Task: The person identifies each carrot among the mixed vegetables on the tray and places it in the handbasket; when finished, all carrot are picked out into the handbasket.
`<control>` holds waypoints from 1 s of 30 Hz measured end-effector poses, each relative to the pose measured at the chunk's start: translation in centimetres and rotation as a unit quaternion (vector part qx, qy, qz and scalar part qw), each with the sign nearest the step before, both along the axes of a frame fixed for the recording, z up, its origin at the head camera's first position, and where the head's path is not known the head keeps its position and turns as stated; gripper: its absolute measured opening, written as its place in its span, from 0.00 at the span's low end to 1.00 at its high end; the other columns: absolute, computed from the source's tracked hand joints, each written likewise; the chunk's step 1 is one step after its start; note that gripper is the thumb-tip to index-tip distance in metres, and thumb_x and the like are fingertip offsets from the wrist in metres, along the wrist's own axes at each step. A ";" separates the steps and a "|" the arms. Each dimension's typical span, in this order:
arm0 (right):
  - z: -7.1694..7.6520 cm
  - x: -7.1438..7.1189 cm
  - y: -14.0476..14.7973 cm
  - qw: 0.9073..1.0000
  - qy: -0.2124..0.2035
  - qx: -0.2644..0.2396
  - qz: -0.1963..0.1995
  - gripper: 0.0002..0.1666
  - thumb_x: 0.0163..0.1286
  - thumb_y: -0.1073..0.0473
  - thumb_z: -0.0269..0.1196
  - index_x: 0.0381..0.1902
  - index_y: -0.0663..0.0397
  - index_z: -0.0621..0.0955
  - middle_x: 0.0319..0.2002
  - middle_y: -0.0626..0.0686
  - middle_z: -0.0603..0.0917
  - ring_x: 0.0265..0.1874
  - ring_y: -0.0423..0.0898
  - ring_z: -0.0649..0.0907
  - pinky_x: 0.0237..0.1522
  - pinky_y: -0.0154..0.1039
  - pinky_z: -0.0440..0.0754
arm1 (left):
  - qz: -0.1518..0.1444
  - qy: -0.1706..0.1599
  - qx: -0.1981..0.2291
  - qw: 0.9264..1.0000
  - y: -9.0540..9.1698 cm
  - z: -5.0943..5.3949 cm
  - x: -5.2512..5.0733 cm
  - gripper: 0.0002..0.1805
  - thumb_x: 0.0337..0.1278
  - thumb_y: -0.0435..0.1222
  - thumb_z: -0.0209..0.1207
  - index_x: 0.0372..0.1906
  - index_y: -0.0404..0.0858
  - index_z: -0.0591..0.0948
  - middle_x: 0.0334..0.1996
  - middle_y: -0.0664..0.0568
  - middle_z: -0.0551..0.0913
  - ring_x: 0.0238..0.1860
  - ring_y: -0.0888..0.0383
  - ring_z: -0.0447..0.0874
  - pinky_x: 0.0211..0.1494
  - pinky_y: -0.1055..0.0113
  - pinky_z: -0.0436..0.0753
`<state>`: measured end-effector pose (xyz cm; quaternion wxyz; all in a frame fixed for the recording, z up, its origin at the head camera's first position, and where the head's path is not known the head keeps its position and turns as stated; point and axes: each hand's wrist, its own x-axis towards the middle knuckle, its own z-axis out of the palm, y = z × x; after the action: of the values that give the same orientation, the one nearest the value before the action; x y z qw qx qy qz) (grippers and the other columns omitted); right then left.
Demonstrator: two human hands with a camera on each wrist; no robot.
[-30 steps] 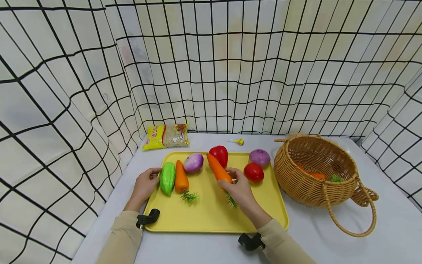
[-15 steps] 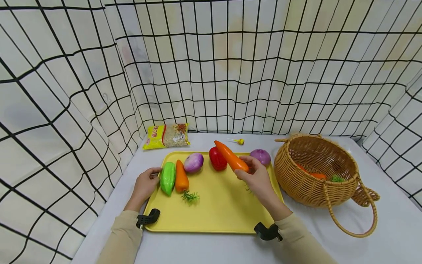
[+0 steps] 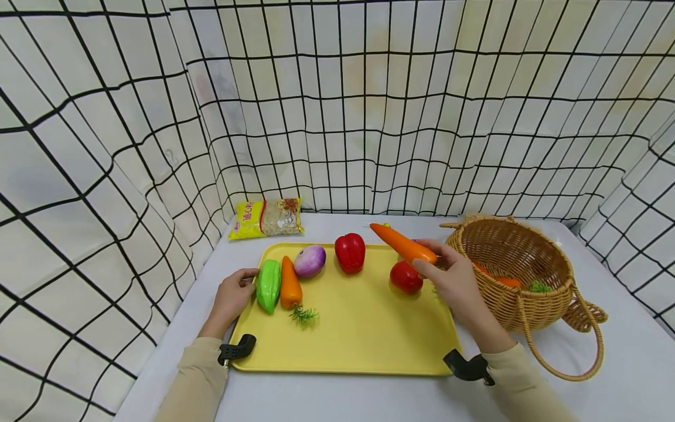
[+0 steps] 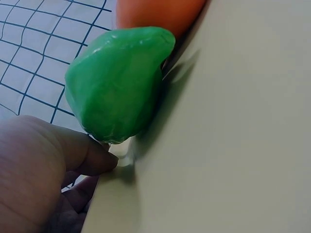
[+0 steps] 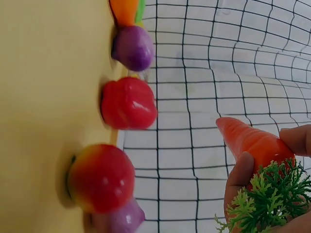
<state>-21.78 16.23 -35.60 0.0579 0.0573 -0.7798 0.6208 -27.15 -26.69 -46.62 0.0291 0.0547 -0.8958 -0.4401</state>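
My right hand [image 3: 461,284] holds an orange carrot [image 3: 403,243] by its thick end above the tray's right side, over a tomato [image 3: 406,277]; in the right wrist view fingers and thumb pinch the carrot [image 5: 252,141] beside its green leaves [image 5: 272,194]. At the tray's left edge, my left hand [image 3: 232,298] grips the rim beside a green pepper [image 3: 269,285]; the left wrist view has the thumb at the rim, just below the pepper [image 4: 116,82]. A second carrot [image 3: 290,284], an onion [image 3: 310,261] and a red pepper [image 3: 350,253] lie on the yellow tray [image 3: 343,351].
A wicker basket [image 3: 490,310] stands right of the tray, with carrots [image 3: 508,282] inside and its looped handle hanging toward the front. Behind the tray lies a yellow food packet [image 3: 266,218]. A grid-patterned cloth [image 3: 369,117] surrounds the table.
My right hand has lifted the carrot from over the middle of the tray and carried it right, toward the basket. My left hand has stayed at the tray's edge.
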 end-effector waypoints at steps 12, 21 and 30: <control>2.0 1.5 4.8 0.994 0.044 0.087 -0.058 0.29 0.69 0.50 0.64 0.65 0.54 0.74 0.56 0.55 0.75 0.46 0.45 0.77 0.41 0.26 0.80 | 0.003 0.000 -0.004 1.000 0.0 0.0 0.0 0.23 0.65 0.30 0.47 0.64 0.36 0.75 0.60 0.37 0.75 0.58 0.43 0.74 0.57 0.49 0.74; 2.9 2.5 8.7 0.984 0.050 0.148 -0.086 0.29 0.69 0.48 0.63 0.65 0.52 0.74 0.51 0.48 0.76 0.44 0.40 0.77 0.38 0.24 0.79 | 0.005 -0.001 -0.003 1.000 0.1 0.2 0.1 0.23 0.64 0.30 0.46 0.63 0.36 0.75 0.61 0.37 0.75 0.56 0.43 0.74 0.55 0.51 0.74; 3.6 2.7 13.3 0.978 0.036 0.167 -0.116 0.31 0.68 0.48 0.63 0.66 0.50 0.74 0.51 0.38 0.75 0.43 0.32 0.77 0.38 0.20 0.78 | 0.006 0.000 -0.002 1.000 0.1 0.1 0.1 0.23 0.64 0.30 0.47 0.63 0.36 0.76 0.60 0.37 0.76 0.56 0.44 0.74 0.54 0.51 0.75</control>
<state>-19.05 29.54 -32.02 0.1476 -0.0022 -0.8713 0.4680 -27.01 -26.55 -46.49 0.0316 0.0600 -0.8962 -0.4385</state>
